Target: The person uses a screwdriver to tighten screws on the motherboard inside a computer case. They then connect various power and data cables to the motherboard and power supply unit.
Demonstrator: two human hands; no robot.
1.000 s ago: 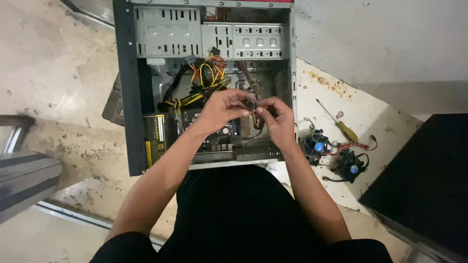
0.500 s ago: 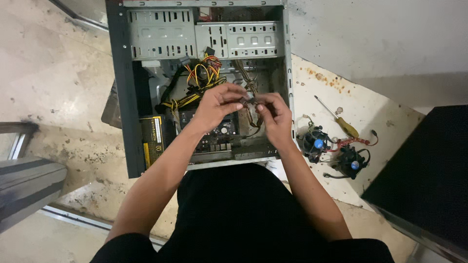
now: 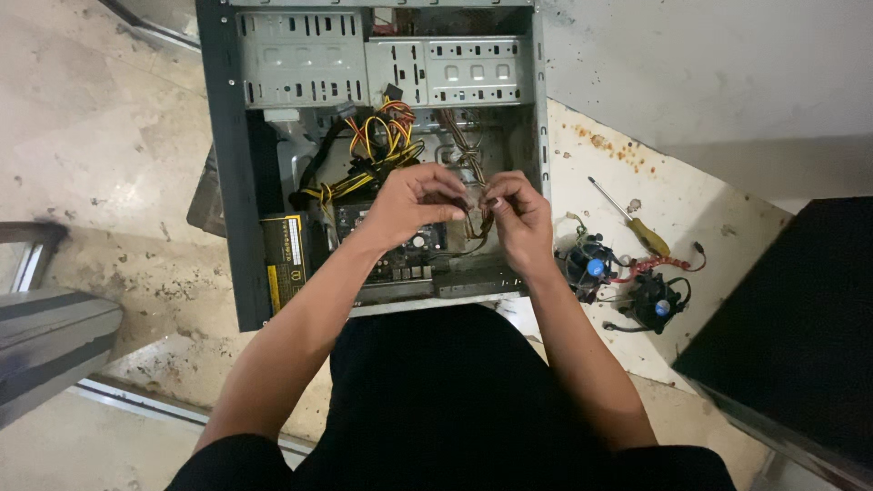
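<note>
Left hand (image 3: 414, 202) sits at centre frame over the open case (image 3: 227, 182), fingers curled and pinched at the tips on a small connector (image 3: 473, 202) at the end of a brownish cable (image 3: 468, 164). Right hand (image 3: 518, 218) meets it from the right, thumb and forefinger closed on the same connector; the two sets of fingertips touch or nearly touch (the part itself is too small to make out further). The cable runs upward from the hands toward the drive cage (image 3: 382, 68) at the top of the frame.

Just left of the hands, a bundle of yellow, red and black wires (image 3: 373, 150) loops down from the upper interior. Below the left wrist lies the board (image 3: 400, 259), partly hidden by the forearm. A power supply (image 3: 286, 259) with a yellow-edged label occupies the lower left corner of the case.

Outside the case, on the stained floor (image 3: 109, 155), right of centre: a screwdriver (image 3: 632, 223) with a yellow handle, lying diagonally, and two black fans (image 3: 591, 265) with blue hubs, side by side, with a red lead beside them. A black box (image 3: 791, 327) fills the lower right.
</note>
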